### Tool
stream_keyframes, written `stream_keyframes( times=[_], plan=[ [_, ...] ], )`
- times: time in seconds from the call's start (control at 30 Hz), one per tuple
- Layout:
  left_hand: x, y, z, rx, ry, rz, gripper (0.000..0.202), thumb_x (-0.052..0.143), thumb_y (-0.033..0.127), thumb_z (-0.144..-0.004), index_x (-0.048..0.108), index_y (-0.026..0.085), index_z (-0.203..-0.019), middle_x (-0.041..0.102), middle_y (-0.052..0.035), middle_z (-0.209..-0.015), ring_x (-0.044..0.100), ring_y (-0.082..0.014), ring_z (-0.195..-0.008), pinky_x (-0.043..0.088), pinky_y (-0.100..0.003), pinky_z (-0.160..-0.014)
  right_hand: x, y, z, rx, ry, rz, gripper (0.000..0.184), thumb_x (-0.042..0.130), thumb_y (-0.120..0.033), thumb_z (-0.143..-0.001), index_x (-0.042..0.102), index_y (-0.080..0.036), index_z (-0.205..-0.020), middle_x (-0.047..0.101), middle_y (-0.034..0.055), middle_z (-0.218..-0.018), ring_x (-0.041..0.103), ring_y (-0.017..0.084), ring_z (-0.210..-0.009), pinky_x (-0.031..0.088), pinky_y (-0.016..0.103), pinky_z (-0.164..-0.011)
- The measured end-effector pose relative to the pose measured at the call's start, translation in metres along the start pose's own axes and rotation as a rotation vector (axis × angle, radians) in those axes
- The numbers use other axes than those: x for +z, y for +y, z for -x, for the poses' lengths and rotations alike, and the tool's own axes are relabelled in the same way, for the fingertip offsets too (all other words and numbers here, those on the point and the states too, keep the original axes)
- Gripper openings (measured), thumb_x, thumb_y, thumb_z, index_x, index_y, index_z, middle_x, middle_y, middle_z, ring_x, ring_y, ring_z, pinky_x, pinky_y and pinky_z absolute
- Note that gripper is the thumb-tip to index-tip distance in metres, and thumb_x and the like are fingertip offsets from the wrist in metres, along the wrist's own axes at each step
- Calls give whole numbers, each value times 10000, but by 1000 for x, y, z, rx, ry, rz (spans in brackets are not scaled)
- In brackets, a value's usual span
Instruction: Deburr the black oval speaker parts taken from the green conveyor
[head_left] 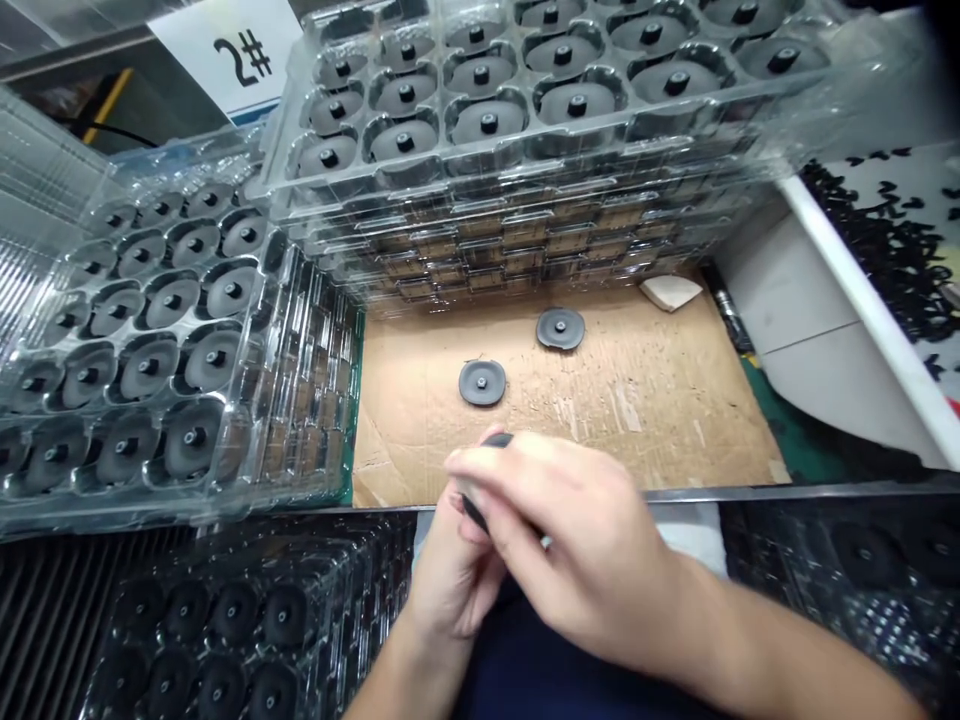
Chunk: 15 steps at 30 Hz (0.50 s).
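Observation:
Both my hands meet at the near edge of the cardboard mat [660,400], closed round one dark grey rubber disc [495,441] of which only the top rim and a lower edge show. My left hand [450,575] holds it from below. My right hand [570,550] lies over it, fingers curled and pinching. Two more grey discs lie loose on the mat beyond my hands, one in the middle [482,382] and one farther back [560,328].
A stack of clear plastic trays [525,230] filled with grey discs stands at the back, another stack [285,380] at the left. Dark trays [225,620] sit at the lower left and lower right. A white bin [870,300] of small black parts is at the right.

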<state>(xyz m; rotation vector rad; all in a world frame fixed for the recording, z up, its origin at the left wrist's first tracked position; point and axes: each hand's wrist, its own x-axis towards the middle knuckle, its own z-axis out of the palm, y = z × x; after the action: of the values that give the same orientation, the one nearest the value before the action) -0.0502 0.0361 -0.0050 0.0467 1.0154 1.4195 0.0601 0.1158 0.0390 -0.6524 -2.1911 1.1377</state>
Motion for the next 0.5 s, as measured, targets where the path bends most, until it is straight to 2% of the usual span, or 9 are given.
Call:
stream_keyframes(
  times=[0.07, 0.13, 0.2, 0.23, 0.3, 0.37, 0.4, 0.43, 0.5],
  plan=[
    [2, 3, 1, -12, -38, 22, 499, 823, 325, -571, 674, 268, -1044, 702, -21, -1072, 618, -213, -1049, 464, -283, -948, -5, -2, 5, -18, -57, -83, 221, 456, -99, -887, 628, -123, -1023, 675, 37, -862, 608, 119, -769, 480, 222, -714],
    [0, 6, 0, -48, -76, 39, 498, 855, 306, -504, 700, 266, -975, 721, 1, -1014, 647, -163, -963, 487, -216, -884, -12, -2, 12, 79, -198, -118, 205, 493, -68, -865, 639, -159, -978, 671, -8, -841, 603, 75, -730, 459, 164, -662],
    [-4, 6, -2, -97, -89, 43, 523, 861, 333, -468, 705, 253, -961, 726, 0, -985, 654, -145, -928, 496, -180, -833, -19, -1, 17, 182, -228, -12, 202, 503, -65, -852, 649, -168, -945, 649, -19, -768, 582, 75, -658, 434, 178, -590],
    [-6, 6, -4, -110, -91, 35, 533, 859, 342, -472, 703, 243, -971, 724, -10, -990, 653, -152, -935, 497, -183, -833, -21, 1, 18, 189, -193, 78, 206, 492, -67, -851, 656, -162, -932, 627, -13, -715, 560, 92, -619, 418, 206, -560],
    [-10, 4, -8, -136, -97, 11, 545, 839, 346, -530, 679, 225, -1036, 712, -33, -1035, 643, -189, -986, 494, -230, -875, -21, 8, 16, 63, -92, 235, 245, 443, -67, -862, 670, -147, -909, 599, 10, -655, 506, 128, -575, 382, 258, -531],
    [-12, 4, -10, -144, -119, -6, 562, 815, 344, -584, 644, 209, -1102, 703, -46, -1061, 637, -222, -1011, 486, -286, -913, -18, 18, 11, -111, -21, 248, 299, 401, -54, -874, 678, -149, -933, 626, 30, -691, 491, 144, -589, 380, 279, -552],
    [-13, 5, -10, -143, -140, -5, 578, 807, 357, -594, 631, 200, -1123, 705, -52, -1057, 644, -233, -1000, 490, -304, -911, -17, 24, 8, -135, 4, 196, 301, 404, -57, -881, 676, -159, -958, 651, 33, -740, 512, 145, -622, 398, 278, -580],
    [-13, 5, -9, -142, -164, 9, 598, 804, 378, -592, 624, 199, -1133, 705, -57, -1062, 652, -242, -985, 498, -315, -901, -16, 30, 7, -98, 25, 127, 285, 422, -71, -889, 671, -172, -984, 669, 30, -793, 541, 140, -662, 421, 269, -611],
    [-15, 8, -7, -132, -203, 56, 596, 807, 398, -574, 634, 219, -1116, 699, -61, -1097, 667, -251, -963, 510, -313, -876, -13, 43, 11, 111, 83, 19, 228, 476, -134, -900, 658, -200, -1019, 681, 20, -873, 589, 130, -740, 454, 239, -650]
  ],
)
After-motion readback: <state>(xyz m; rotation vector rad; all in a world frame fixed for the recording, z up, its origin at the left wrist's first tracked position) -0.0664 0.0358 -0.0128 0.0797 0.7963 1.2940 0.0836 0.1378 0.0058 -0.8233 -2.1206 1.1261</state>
